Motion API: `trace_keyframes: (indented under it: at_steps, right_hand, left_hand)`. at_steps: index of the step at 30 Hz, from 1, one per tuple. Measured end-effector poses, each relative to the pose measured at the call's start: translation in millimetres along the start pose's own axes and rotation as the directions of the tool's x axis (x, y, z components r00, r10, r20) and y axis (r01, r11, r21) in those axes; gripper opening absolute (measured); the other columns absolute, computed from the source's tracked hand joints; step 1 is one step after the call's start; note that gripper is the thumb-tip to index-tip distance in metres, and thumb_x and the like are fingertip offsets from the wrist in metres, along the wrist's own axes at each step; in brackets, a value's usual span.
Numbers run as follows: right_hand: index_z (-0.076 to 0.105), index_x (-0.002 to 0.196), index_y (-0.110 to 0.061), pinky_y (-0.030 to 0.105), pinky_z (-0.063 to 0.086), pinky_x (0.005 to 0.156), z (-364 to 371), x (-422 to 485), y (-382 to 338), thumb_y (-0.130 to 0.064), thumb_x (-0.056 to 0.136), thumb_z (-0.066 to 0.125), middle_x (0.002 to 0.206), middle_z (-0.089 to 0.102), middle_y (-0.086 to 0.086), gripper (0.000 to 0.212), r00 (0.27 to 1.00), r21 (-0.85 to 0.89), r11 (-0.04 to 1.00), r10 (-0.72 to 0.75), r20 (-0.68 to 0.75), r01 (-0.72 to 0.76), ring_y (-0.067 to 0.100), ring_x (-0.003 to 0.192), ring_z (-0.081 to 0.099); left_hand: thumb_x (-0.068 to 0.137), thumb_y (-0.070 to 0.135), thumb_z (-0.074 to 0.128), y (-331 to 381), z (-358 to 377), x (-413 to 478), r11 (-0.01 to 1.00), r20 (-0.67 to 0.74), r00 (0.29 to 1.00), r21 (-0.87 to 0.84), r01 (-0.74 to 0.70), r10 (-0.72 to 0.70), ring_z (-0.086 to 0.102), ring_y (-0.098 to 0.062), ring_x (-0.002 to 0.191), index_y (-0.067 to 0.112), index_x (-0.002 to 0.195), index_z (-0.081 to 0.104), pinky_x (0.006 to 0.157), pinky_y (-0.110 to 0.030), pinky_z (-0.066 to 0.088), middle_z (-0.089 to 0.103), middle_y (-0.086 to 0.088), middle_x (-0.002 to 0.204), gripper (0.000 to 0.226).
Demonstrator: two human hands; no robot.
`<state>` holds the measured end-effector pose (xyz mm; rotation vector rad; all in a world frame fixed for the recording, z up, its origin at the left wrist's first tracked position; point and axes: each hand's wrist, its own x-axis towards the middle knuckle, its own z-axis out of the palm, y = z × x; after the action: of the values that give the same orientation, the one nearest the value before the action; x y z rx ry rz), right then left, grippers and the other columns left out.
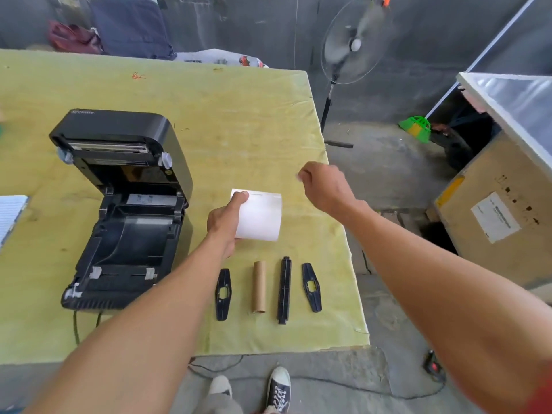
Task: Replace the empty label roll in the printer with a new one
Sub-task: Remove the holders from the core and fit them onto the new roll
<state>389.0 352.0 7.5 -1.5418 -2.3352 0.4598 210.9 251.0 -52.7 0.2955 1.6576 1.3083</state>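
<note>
The black label printer [122, 210] stands on the left of the table with its lid raised and its roll bay bare. My left hand [225, 222] grips the left end of a new white label roll [261, 218] lying to the printer's right. My right hand [321, 182] hovers above and right of the roll, fingers curled, pinching something small and pale; I cannot tell what. In a row nearer me lie a black roll guide [223, 294], the empty brown cardboard core [259, 286], a black spindle [284, 290] and a second black guide [311, 287].
The table wears a yellow-green cloth [209, 121]; its right edge runs just past my right hand. A standing fan [352, 43] is beyond the far corner. A large cardboard box [493, 210] sits on the right. Cables trail over the floor by my shoes [277, 389].
</note>
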Motion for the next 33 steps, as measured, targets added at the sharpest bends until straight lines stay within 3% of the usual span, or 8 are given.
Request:
trace_keyframes:
  at_steps: [6, 12, 16, 22, 26, 30, 32, 33]
  right_hand:
    - [0.069, 0.101, -0.004, 0.035, 0.046, 0.061, 47, -5, 29, -0.024, 0.104, 0.043, 0.1, 0.065, 0.013, 0.033, 0.973, -0.285, 0.942, -0.12, 0.198, 0.174, 0.035, 0.076, 0.06]
    - [0.066, 0.1, -0.003, 0.033, 0.04, 0.055, 76, 0, 32, -0.025, 0.106, 0.044, 0.098, 0.062, 0.011, 0.032, 0.961, -0.368, 0.901, -0.15, 0.233, 0.229, 0.03, 0.065, 0.048]
    - [0.064, 0.091, -0.005, 0.03, 0.038, 0.053, 93, 0, 37, -0.013, 0.099, 0.053, 0.094, 0.058, 0.009, 0.016, 0.949, -0.389, 0.894, -0.108, 0.296, 0.223, 0.029, 0.062, 0.05]
    - [0.065, 0.094, 0.001, 0.033, 0.04, 0.058, 111, -24, 37, -0.013, 0.1, 0.044, 0.1, 0.052, 0.011, 0.026, 0.957, -0.284, 0.957, 0.022, 0.29, 0.064, 0.032, 0.067, 0.053]
    - [0.065, 0.099, -0.002, 0.034, 0.041, 0.059, 107, -34, 31, -0.018, 0.101, 0.042, 0.098, 0.045, 0.008, 0.028, 0.944, -0.284, 0.958, 0.06, 0.324, 0.036, 0.029, 0.066, 0.05]
    - [0.056, 0.082, -0.009, 0.031, 0.038, 0.057, 94, -27, 27, -0.025, 0.095, 0.049, 0.092, 0.05, 0.006, 0.022, 0.889, -0.251, 0.964, 0.194, 0.414, -0.093, 0.026, 0.071, 0.052]
    - [0.055, 0.073, -0.009, 0.028, 0.039, 0.054, 87, -25, 27, -0.027, 0.091, 0.054, 0.081, 0.057, 0.007, 0.026, 0.862, -0.094, 0.958, 0.285, 0.419, -0.271, 0.024, 0.065, 0.052]
    - [0.061, 0.076, -0.007, 0.028, 0.042, 0.056, 83, -25, 24, -0.028, 0.091, 0.056, 0.078, 0.058, 0.007, 0.027, 0.853, 0.072, 0.922, 0.321, 0.411, -0.381, 0.024, 0.063, 0.052]
  left_hand:
    - [0.081, 0.04, 0.07, 3, 2, 19, 0.998, -0.051, 0.998, -0.057, 0.021, -0.024, 0.064, -0.028, 0.084, 0.017, 0.088, 0.058, 0.077, -0.04, 0.055, 0.064, -0.006, 0.094, 0.027]
    - [0.081, 0.04, 0.07, 1, 5, 34, 0.996, -0.036, 0.998, -0.068, 0.053, -0.055, 0.066, -0.029, 0.088, 0.017, 0.09, 0.06, 0.085, -0.047, 0.056, 0.066, -0.007, 0.097, 0.027]
    - [0.082, 0.039, 0.07, 0, 9, 40, 0.996, -0.042, 0.997, -0.061, 0.062, -0.065, 0.066, -0.029, 0.089, 0.018, 0.088, 0.06, 0.086, -0.048, 0.057, 0.066, -0.006, 0.095, 0.025]
    - [0.082, 0.039, 0.07, 1, 11, 40, 0.996, -0.037, 0.997, -0.056, 0.068, -0.07, 0.067, -0.03, 0.09, 0.018, 0.087, 0.06, 0.083, -0.046, 0.058, 0.066, -0.006, 0.095, 0.024]
    - [0.084, 0.038, 0.069, -1, 10, 33, 0.997, -0.023, 0.998, -0.053, 0.062, -0.063, 0.067, -0.03, 0.088, 0.017, 0.086, 0.058, 0.081, -0.045, 0.058, 0.066, -0.007, 0.094, 0.023]
    - [0.083, 0.04, 0.07, 1, 7, 24, 0.998, -0.02, 0.998, -0.046, 0.054, -0.054, 0.067, -0.03, 0.089, 0.018, 0.085, 0.058, 0.081, -0.044, 0.058, 0.066, -0.007, 0.095, 0.025]
    - [0.082, 0.041, 0.07, 2, 4, 20, 0.998, -0.012, 0.998, -0.044, 0.053, -0.054, 0.066, -0.03, 0.089, 0.018, 0.086, 0.057, 0.084, -0.046, 0.057, 0.066, -0.007, 0.095, 0.027]
    - [0.082, 0.041, 0.071, 3, 3, 18, 0.998, -0.005, 0.999, -0.046, 0.052, -0.053, 0.066, -0.029, 0.088, 0.018, 0.086, 0.057, 0.084, -0.045, 0.057, 0.066, -0.007, 0.095, 0.028]
